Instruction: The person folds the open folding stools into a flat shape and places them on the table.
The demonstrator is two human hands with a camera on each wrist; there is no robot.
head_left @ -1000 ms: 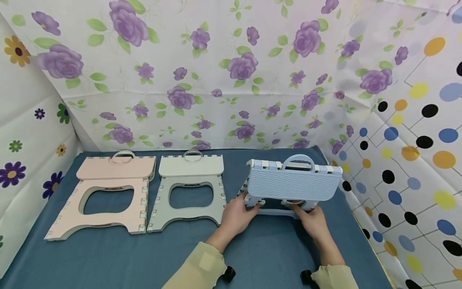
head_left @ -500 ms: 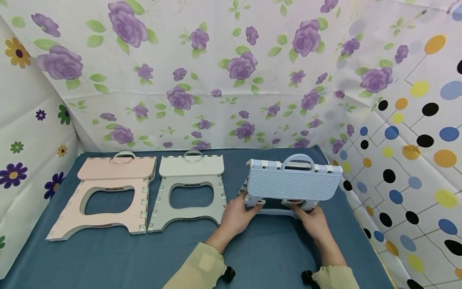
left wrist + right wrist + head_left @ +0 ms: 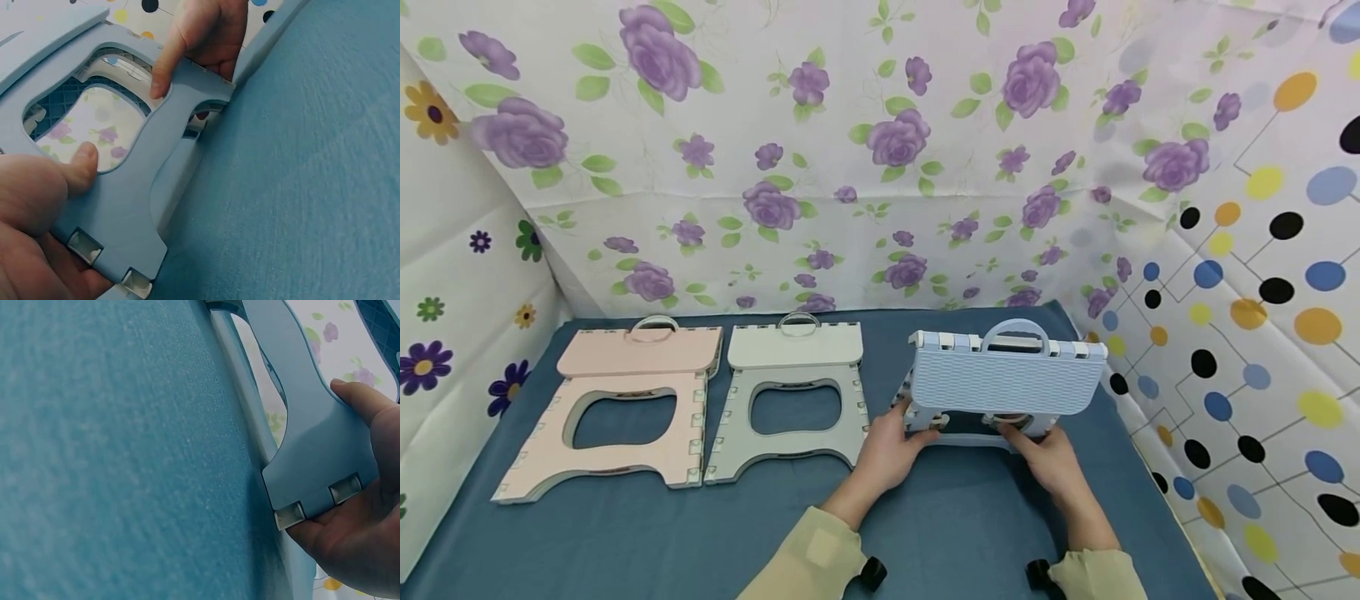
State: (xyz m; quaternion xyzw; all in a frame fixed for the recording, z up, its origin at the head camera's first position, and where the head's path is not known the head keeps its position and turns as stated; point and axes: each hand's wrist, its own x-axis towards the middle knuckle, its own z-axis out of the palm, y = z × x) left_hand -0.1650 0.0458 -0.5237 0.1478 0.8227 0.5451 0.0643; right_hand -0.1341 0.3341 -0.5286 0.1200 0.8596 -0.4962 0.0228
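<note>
A light blue folding step stool (image 3: pixel 1007 379) stands partly unfolded on the right of the cloth, its ribbed top panel and carry handle upward. My left hand (image 3: pixel 887 450) grips the left leg of its near panel, thumb on the front beside the cutout. On the opposite side my right hand (image 3: pixel 1051 462) holds the right leg the same way. In the left wrist view the blue panel (image 3: pixel 125 206) has its thumb on the front face and fingers behind the edge. The right wrist view has my right hand (image 3: pixel 369 506) round the panel's hinged edge. Fingers behind the panel are mostly hidden.
A pink folded stool (image 3: pixel 632 354) and a pale grey-green folded stool (image 3: pixel 797 346) lie flat to the left. Blue cloth (image 3: pixel 760 533) covers the table. Flowered sheeting (image 3: pixel 820 167) hangs behind, dotted sheeting (image 3: pixel 1262 333) on the right.
The head view has shifted very slightly. Both hands keep their hold on the blue stool, which stays in place.
</note>
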